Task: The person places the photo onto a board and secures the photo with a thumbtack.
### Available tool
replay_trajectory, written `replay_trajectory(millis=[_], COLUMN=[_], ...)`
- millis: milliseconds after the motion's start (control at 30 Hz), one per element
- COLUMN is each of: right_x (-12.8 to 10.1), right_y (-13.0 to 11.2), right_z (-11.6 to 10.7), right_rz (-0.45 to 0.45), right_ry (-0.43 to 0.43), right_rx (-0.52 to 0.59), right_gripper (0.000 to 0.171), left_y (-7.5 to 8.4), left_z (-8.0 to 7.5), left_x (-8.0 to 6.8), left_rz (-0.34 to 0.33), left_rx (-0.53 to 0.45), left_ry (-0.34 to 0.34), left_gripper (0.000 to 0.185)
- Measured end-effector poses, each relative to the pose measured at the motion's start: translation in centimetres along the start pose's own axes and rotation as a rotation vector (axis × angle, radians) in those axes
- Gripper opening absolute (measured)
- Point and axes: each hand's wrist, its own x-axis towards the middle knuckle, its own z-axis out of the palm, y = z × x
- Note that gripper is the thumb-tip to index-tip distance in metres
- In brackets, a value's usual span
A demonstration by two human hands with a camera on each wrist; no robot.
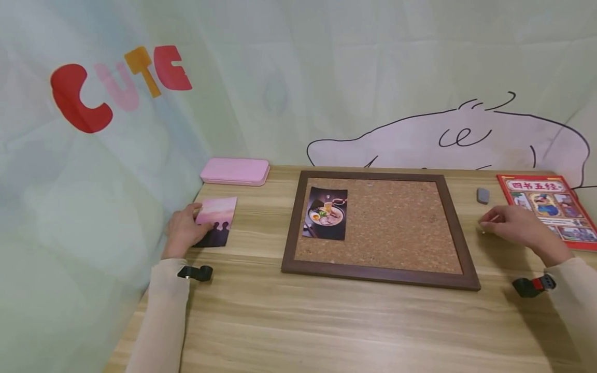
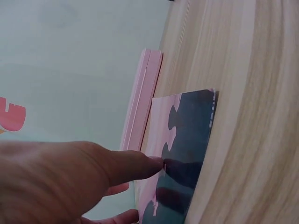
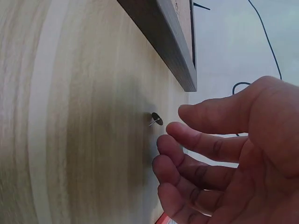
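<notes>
1. Nearest to us, our sleeved forearms lie on the pale wood-grain table (image 1: 298,321), each with a small black camera strapped at the wrist.
2. Our left hand (image 1: 183,230) rests at the table's left edge; its fingertips press flat on a glossy pink-and-dark photo card (image 1: 216,221) with silhouettes along its lower edge. The left wrist view shows one straight finger on the card's surface, so we press it and do not pinch it.
3. Our right hand (image 1: 517,225) hovers low at the right of the board, fingers loosely curved and narrowly parted, holding nothing that we can be sure of. Just off its fingertips in the right wrist view lies a small metal thumbtack (image 3: 156,119), tipped on its side on the table.
4. To do this well, we judge that the tack should be taken by its flat round head between thumb and forefinger, point kept away from the skin, while the left hand slides the card without bending it.
5. Between the hands lies the cork board (image 1: 382,223), grainy and speckled inside a smooth dark wooden frame, with a ramen photo (image 1: 325,213) at its upper left.
6. Farther off sit a small grey eraser (image 1: 482,195), a red printed booklet (image 1: 545,207) and a rounded pink case (image 1: 235,171) against the cloth backdrop.
</notes>
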Motion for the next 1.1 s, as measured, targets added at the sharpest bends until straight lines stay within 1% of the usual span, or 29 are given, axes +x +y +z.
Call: replay_trajectory(millis=[100, 333, 400, 500, 567, 633, 767, 867, 967, 1033, 1100], right_x=[-0.1, 0.0, 0.1, 0.1, 0.1, 0.1, 0.0, -0.1, -0.1, 0.0, 0.0], right_y=[0.0, 0.0, 0.0, 0.0, 0.0, -0.1, -0.3, -0.4, -0.6, -0.8, -1.0], right_z=[0.1, 0.5, 0.6, 0.7, 0.7, 0.7, 0.6, 0.5, 0.5, 0.4, 0.4], right_rz=[0.018, 0.002, -0.003, -0.004, -0.001, -0.002, -0.010, -0.005, 0.016, 0.025, 0.027], right_ry=[-0.001, 0.032, 0.042, 0.045, 0.037, 0.031, 0.026, 0.028, 0.044, 0.066, 0.096], right_rx=[-0.003, -0.010, -0.013, -0.017, -0.010, -0.003, 0.006, 0.013, 0.034, 0.051, 0.064], right_gripper=[0.037, 0.029, 0.027, 0.026, 0.026, 0.026, 0.025, 0.029, 0.034, 0.036, 0.037], left_y=[0.0, -0.1, -0.2, -0.3, -0.4, -0.6, -0.8, -0.8, -0.5, -0.2, 0.2], left_z=[0.0, 0.0, 0.0, 0.0, -0.1, -0.3, -0.6, -0.9, -1.2, -1.4, -1.6], left_x=[0.0, 0.1, 0.2, 0.2, 0.2, 0.2, 0.2, 0.2, 0.1, 0.0, 0.0], left_rz=[-0.005, -0.012, -0.015, -0.011, -0.001, 0.007, 0.021, 0.010, -0.011, -0.022, -0.018], left_rx=[-0.007, -0.017, -0.027, -0.054, -0.084, -0.122, -0.202, -0.273, -0.357, -0.400, -0.424], left_ry=[-0.004, -0.005, 0.004, 0.035, 0.053, 0.056, 0.033, 0.016, 0.013, 0.022, 0.037], left_gripper=[0.068, 0.063, 0.059, 0.052, 0.047, 0.045, 0.042, 0.041, 0.040, 0.039, 0.038])
